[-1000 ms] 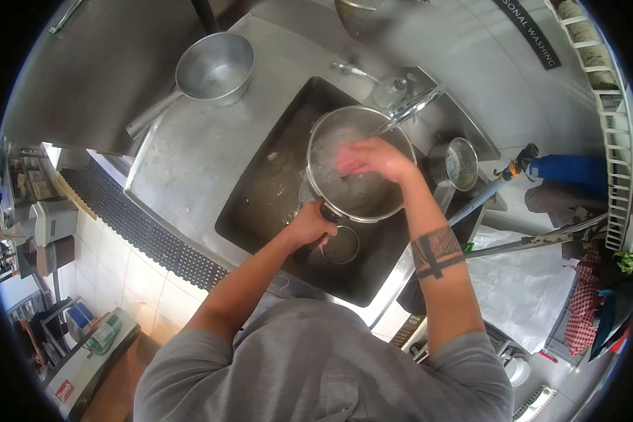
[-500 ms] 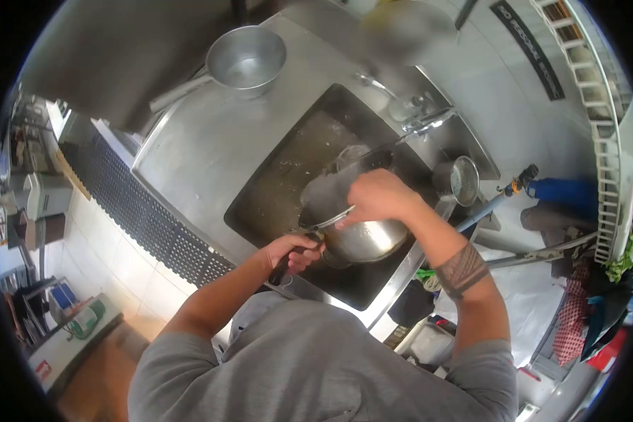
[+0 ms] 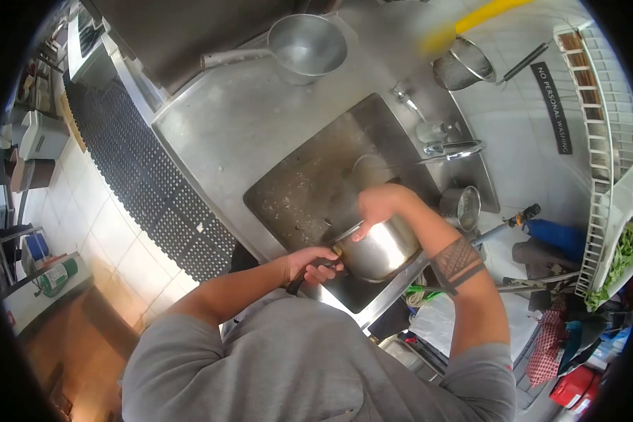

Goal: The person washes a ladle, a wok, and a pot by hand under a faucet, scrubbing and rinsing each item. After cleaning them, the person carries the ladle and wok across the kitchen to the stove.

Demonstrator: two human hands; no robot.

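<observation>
A shiny steel saucepan (image 3: 381, 252) is tilted on its side over the near end of the sink, its mouth facing away from me. My left hand (image 3: 315, 266) is closed round its black handle (image 3: 297, 283). My right hand (image 3: 381, 209) bends over the pan's upper rim, thumb on the rim; its other fingers are hidden behind the edge. Whether those fingers hold anything else cannot be seen. Beyond the pan lies the sink (image 3: 299, 186), its bottom dirty with pale bits.
A long-handled steel pan (image 3: 307, 48) stands on the metal drainboard (image 3: 225, 116). The tap (image 3: 457, 149) reaches over the sink's right side. A small metal pot (image 3: 461, 207) sits right of the sink. A strainer (image 3: 464, 67) hangs at the wall near a white wire rack (image 3: 601, 162).
The view has shifted, so the sink and pan appear farther right and lower. The saucepan shows more of its shiny side. Both hands keep their places on it.
</observation>
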